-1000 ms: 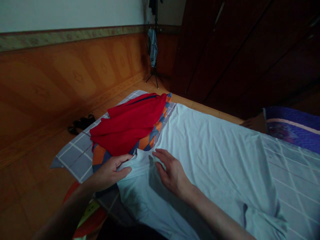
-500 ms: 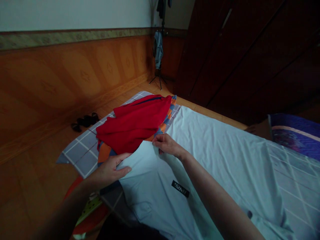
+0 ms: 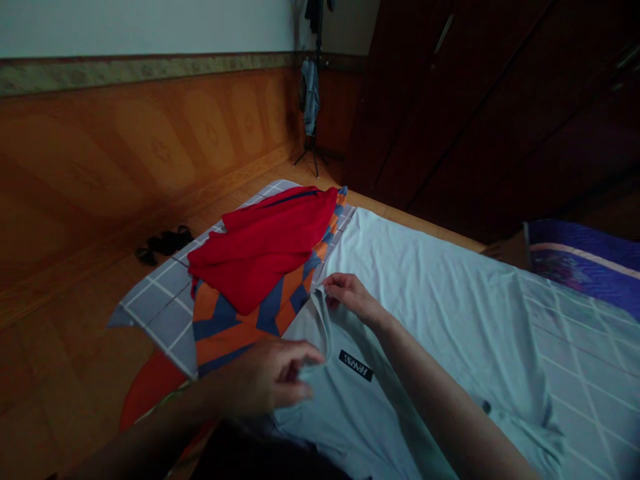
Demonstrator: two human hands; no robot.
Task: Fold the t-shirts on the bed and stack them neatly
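A pale grey T-shirt with a black lettered patch on it hangs over the near edge of the bed. My right hand pinches its upper edge between thumb and fingertips, lifting a fold there. Close to the shirt's neckline is my left hand, slightly blurred, its thumb and forefinger apart with no cloth between them. Beyond the hands lies a red garment on top of an orange and blue patterned cloth. To the right a pale cloth is spread flat; whether it joins the T-shirt I cannot tell.
The bed has a grey checked sheet. A red stool or basin stands at the lower left, and dark shoes lie by the wall. A clothes stand is in the corner beside a dark wardrobe. Purple bedding is at right.
My left hand has let go of the T-shirt's left edge and moved right and down. The shirt's upper edge has folded over, baring more patterned cloth. My right hand keeps its pinch.
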